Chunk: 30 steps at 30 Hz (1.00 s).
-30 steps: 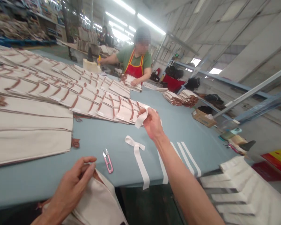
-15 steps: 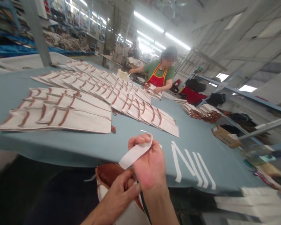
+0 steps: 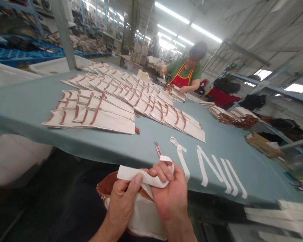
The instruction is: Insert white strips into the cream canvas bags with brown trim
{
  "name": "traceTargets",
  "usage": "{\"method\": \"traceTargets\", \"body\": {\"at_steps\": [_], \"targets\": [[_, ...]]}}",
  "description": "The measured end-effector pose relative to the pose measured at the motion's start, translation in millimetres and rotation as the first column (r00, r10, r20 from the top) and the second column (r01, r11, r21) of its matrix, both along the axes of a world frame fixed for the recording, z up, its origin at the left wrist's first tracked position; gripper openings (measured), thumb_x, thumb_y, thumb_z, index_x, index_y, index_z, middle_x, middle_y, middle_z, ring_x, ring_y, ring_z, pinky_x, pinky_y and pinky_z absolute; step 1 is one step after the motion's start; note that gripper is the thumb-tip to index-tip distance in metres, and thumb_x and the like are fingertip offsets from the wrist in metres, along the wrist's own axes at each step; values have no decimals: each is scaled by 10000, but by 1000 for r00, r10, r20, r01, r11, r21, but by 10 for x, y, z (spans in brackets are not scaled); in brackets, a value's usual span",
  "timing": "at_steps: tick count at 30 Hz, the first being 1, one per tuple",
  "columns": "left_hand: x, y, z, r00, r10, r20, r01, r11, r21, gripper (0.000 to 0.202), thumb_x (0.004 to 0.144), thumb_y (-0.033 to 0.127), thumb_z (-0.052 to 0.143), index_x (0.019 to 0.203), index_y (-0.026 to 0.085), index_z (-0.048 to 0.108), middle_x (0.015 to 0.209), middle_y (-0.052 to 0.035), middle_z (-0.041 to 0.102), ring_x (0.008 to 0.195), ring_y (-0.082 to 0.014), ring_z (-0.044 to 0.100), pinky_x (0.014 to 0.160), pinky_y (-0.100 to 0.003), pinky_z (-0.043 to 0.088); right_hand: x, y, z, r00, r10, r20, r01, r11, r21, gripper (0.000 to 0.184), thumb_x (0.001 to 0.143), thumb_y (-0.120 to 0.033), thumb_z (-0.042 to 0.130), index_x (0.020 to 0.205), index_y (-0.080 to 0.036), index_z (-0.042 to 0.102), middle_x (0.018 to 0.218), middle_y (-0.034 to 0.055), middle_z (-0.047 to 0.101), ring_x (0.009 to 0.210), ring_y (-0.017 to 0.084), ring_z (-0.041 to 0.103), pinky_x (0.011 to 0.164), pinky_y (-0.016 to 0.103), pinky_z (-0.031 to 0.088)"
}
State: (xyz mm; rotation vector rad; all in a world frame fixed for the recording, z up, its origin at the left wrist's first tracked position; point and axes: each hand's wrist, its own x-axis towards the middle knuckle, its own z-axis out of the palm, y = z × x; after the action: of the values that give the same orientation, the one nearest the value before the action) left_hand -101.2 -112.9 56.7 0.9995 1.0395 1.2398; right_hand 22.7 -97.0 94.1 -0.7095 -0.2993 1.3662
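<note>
A white strip (image 3: 127, 172) stretches between my two hands. My left hand (image 3: 123, 201) pinches it under the thumb, leaving a short free end to the left. The fingers of my right hand (image 3: 170, 188) are curled round the other part, which loops over them with the palm turned up. Below the hands, near the table's front edge, is a white fabric bag (image 3: 147, 215) with brown trim and a brown inside at its mouth. My hands partly cover it. Pink-handled thread snips (image 3: 158, 149) lie on the table just beyond my right hand.
More white strips (image 3: 202, 164) lie on the blue-green table (image 3: 111, 148). Overlapping white pieces with brown bands (image 3: 96, 112) spread across its left and middle. Opposite, a person in a red apron (image 3: 181, 77) handles similar pieces. A cardboard box (image 3: 262, 144) sits at the right.
My left hand has risen from the bag's edge and now pinches the strip. My right-hand fingers have curled further over it. The view has shifted, bringing the snips into sight.
</note>
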Motion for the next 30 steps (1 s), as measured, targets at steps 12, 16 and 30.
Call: {"method": "traceTargets", "body": {"at_steps": [12,16,30], "targets": [[-417,-162,121,899,-307,-313,322,947,-4,509,994,558,665,634,200,709,578,-16,637,568,-185,572,533,-249,471,284,-174,-129,499,175,849,-202,976,-82,151,870,-361,806,955,-237,815,944,33,796,910,236,698,866,352,515],[-366,-146,187,860,-463,-213,463,885,-51,501,982,542,681,636,182,634,576,14,530,534,-135,448,503,-232,362,-28,-282,73,309,242,920,-434,897,-90,56,867,-221,751,884,-256,791,939,19,797,923,234,704,860,349,500],[-272,-163,125,843,-437,-315,441,895,-61,606,1033,580,635,600,161,699,585,-27,638,569,-167,560,549,-252,417,-66,-269,-122,603,313,734,-374,923,-87,272,977,-447,761,865,-201,783,858,56,817,772,197,728,744,296,573]]}}
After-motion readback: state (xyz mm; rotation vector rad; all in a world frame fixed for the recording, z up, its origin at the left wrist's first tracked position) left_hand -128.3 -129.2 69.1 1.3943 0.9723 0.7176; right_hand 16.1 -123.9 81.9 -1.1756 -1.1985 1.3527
